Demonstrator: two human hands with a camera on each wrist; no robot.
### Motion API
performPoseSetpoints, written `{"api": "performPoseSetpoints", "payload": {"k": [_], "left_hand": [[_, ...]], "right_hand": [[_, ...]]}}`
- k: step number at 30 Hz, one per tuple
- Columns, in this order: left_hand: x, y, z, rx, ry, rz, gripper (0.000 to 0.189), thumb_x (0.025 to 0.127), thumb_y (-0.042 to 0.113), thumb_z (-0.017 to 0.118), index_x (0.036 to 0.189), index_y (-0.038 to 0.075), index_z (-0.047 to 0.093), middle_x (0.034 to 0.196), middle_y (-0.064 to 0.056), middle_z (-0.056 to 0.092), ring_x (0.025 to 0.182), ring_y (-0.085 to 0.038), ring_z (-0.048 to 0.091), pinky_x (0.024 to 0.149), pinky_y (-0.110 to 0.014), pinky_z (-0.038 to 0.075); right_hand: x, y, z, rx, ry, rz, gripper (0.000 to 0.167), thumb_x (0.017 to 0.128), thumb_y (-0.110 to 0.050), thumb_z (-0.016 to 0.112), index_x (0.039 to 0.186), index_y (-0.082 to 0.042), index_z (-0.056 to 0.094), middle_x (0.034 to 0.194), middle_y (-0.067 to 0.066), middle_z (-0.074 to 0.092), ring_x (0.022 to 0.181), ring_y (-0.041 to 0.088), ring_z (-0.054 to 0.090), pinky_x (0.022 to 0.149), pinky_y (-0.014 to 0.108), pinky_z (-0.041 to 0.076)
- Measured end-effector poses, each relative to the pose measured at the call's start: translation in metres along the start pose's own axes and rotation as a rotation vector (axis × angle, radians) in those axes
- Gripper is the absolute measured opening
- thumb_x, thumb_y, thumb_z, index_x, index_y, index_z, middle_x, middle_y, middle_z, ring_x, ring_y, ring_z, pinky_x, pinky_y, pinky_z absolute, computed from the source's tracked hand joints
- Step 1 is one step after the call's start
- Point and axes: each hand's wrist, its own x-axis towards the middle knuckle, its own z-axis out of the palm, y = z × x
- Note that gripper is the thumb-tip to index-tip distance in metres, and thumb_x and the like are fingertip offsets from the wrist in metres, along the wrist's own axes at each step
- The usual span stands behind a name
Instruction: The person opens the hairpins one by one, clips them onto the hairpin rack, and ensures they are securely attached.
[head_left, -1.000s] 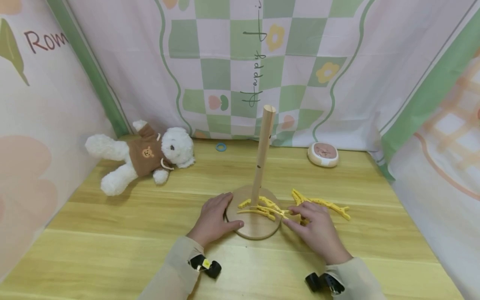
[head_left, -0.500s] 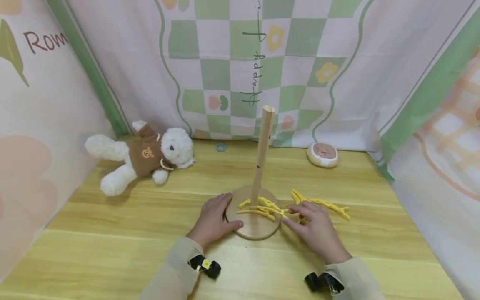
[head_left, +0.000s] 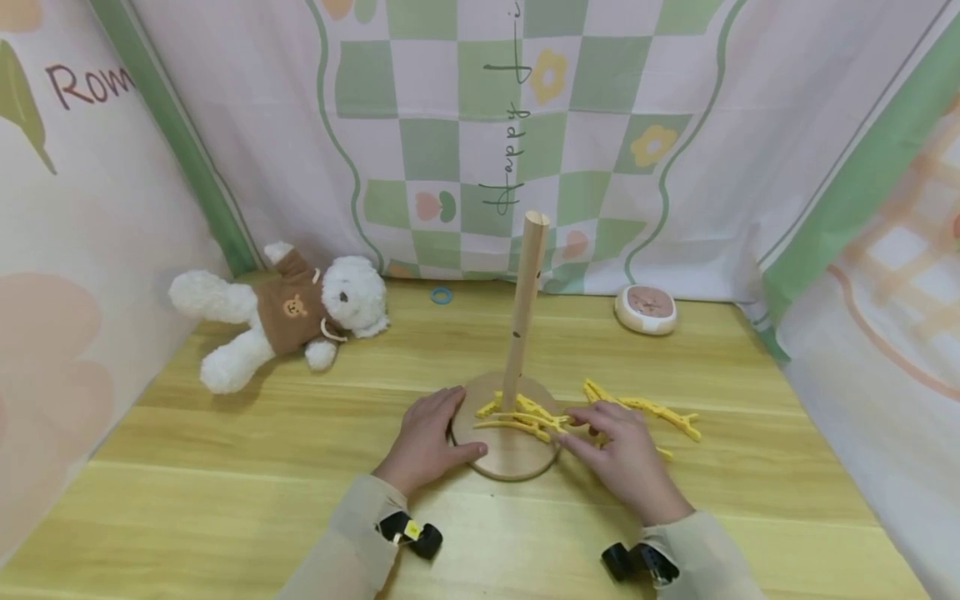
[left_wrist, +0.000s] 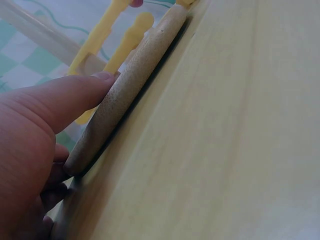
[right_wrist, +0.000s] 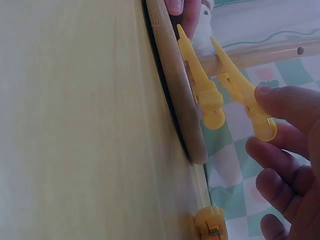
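A wooden stand has a round base [head_left: 512, 464] with an upright post [head_left: 527, 287]. My left hand [head_left: 427, 437] grips the base's left edge, thumb on top and fingers around the side. Between thumb and fingers of my right hand [head_left: 622, 454] is the tail end of a yellow alligator hair clip [right_wrist: 244, 92]; its long end points toward the post, just above the base. Lower down, other yellow clips [right_wrist: 200, 82] lie on the base around the post's foot. Part of the left fingers is hidden behind the base in the left wrist view.
More yellow clips [head_left: 663, 411] lie right of the base, partly hidden by my right hand. Farther back are a white plush bear [head_left: 288, 308] in a brown top, a blue ring [head_left: 442, 295] and a round pink-and-white device [head_left: 647, 310]. Printed curtains [head_left: 431, 150] enclose the table.
My right hand has shifted slightly left, carrying the pinched hair clip farther over the base. The left hand and the stand hold their place.
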Motion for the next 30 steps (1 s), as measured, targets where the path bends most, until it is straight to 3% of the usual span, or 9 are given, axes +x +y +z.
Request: {"api": "performPoseSetpoints", "payload": {"k": [30], "left_hand": [[0.001,-0.002,0.001,0.007,0.008,0.008,0.092,0.085,0.051,0.077,0.153,0.003,0.039,0.156,-0.015,0.041,0.146,-0.034,0.033,0.122,-0.053,0.017]], "right_hand": [[0.008,-0.003,0.013,0.041,-0.006,-0.007,0.029,0.086,-0.027,0.081,0.110,-0.012,0.077,0.094,-0.008,0.068,0.083,0.013,0.061,0.082,0.040,0.044]]}}
